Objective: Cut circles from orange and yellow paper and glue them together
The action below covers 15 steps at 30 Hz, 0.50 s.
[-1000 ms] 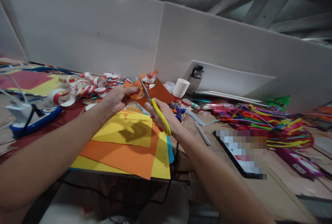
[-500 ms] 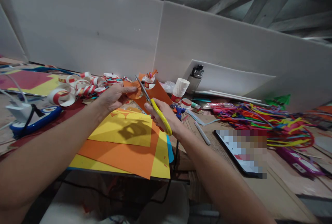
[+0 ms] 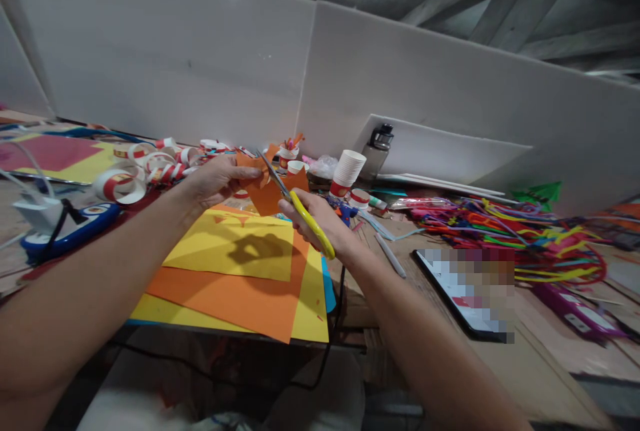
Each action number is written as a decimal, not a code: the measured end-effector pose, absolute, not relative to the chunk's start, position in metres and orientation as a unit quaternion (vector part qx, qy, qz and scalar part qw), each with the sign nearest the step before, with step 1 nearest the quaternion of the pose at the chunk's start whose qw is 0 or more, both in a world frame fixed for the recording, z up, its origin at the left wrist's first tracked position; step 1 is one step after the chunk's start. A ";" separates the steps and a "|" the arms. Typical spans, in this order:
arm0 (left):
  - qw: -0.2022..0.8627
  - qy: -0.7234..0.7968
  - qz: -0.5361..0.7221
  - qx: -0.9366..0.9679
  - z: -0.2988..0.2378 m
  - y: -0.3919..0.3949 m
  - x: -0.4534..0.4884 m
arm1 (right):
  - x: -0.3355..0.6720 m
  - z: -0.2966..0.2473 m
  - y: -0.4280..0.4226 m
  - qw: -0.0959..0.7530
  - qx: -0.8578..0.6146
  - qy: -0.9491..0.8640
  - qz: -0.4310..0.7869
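Note:
My left hand point(image 3: 215, 181) pinches a small piece of orange paper point(image 3: 264, 195) held up above the table. My right hand point(image 3: 320, 221) grips yellow-handled scissors point(image 3: 295, 208), and their blades run up into the orange piece. Below both hands lies a stack of yellow and orange paper sheets point(image 3: 235, 271) on the table.
Red-and-white paper rings point(image 3: 145, 168) lie at the left, near a blue-and-white device point(image 3: 60, 231). A stack of paper cups point(image 3: 347, 171), a dark bottle point(image 3: 376, 151) and a glue gun point(image 3: 343, 211) stand behind. Coloured pipe cleaners point(image 3: 520, 238) and a phone point(image 3: 470, 291) are at the right.
The orange piece has turned and shrunk in my left hand as the scissors cut through it. Both hands lifted slightly.

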<state>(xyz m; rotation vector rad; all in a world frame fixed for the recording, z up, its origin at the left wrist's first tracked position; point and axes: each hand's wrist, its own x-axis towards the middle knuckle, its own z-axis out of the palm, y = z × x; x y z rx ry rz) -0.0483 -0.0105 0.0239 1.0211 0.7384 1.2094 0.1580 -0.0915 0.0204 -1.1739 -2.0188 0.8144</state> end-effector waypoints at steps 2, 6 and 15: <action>0.642 0.344 0.516 0.450 0.027 -0.012 -0.048 | 0.158 0.018 -0.091 0.327 -0.449 -0.774 0.306; 0.631 0.346 0.506 0.475 0.026 -0.013 -0.048 | 0.157 0.013 -0.090 0.323 -0.457 -0.779 0.283; 0.629 0.304 0.482 0.529 0.022 -0.010 -0.052 | 0.156 0.014 -0.091 0.328 -0.439 -0.796 0.256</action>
